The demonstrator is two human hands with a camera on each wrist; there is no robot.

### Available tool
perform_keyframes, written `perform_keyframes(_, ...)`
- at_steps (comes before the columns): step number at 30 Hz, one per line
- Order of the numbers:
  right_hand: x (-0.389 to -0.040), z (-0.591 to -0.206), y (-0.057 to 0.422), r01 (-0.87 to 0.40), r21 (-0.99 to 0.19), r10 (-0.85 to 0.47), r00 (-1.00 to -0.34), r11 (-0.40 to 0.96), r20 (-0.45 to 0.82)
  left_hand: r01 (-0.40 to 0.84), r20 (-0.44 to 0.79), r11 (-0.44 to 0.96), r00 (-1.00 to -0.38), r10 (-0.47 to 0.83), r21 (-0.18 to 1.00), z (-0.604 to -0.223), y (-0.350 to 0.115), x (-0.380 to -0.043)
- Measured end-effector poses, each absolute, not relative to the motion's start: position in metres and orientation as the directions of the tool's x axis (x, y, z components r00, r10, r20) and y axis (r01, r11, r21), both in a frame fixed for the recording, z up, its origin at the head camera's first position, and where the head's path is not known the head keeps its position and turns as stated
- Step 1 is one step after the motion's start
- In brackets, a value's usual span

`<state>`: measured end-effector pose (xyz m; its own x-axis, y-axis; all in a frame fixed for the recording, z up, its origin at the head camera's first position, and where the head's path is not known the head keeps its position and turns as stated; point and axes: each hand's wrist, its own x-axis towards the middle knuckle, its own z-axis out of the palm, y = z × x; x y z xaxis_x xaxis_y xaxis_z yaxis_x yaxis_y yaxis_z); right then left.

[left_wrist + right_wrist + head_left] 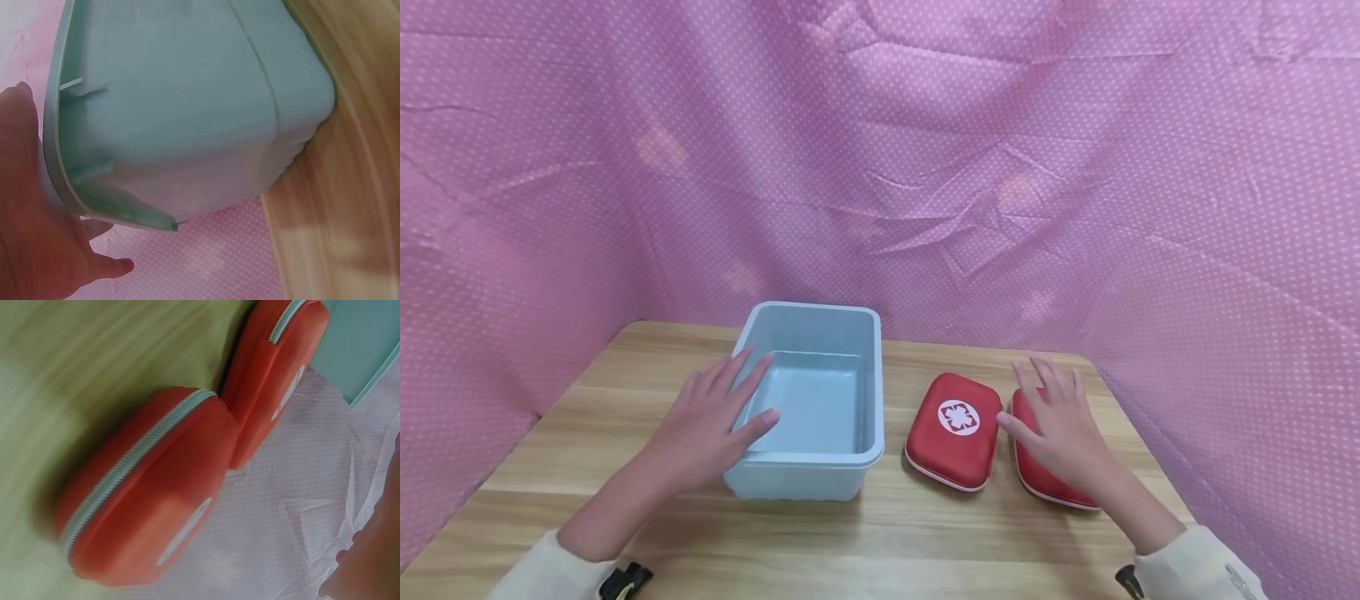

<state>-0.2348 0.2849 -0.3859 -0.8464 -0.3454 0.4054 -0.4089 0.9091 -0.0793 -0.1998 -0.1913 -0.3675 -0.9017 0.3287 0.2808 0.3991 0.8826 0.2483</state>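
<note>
A pale blue plastic bin [820, 408] stands on the table, left of the middle. My left hand [715, 417] is over its left rim with fingers spread, holding nothing; in the left wrist view the bin's outer wall [181, 106] fills most of the picture beside the hand [44, 212]. To the right lie two red zippered first-aid cases; the nearer-to-bin case [951, 450] shows a white round emblem. Over the other case [1037, 475] hovers my right hand [1063, 429], fingers spread, partly hiding it. White zippers run along both cases in the right wrist view.
The wooden table [760, 550] carries these things. Pink dotted cloth [925, 167] hangs behind it and at both sides, close to the table's edges. Light sleeves [1198, 567] and dark wrist bands show at the bottom.
</note>
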Motion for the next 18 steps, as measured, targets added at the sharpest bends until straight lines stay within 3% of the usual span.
perform_keyframes(18, -0.227, -0.416, 0.318, -0.324, -0.204, -0.229, -0.895, 0.924, 0.383, 0.346, 0.282, 0.878, -0.924, 0.258, 0.332, -0.382, -0.214, -0.184)
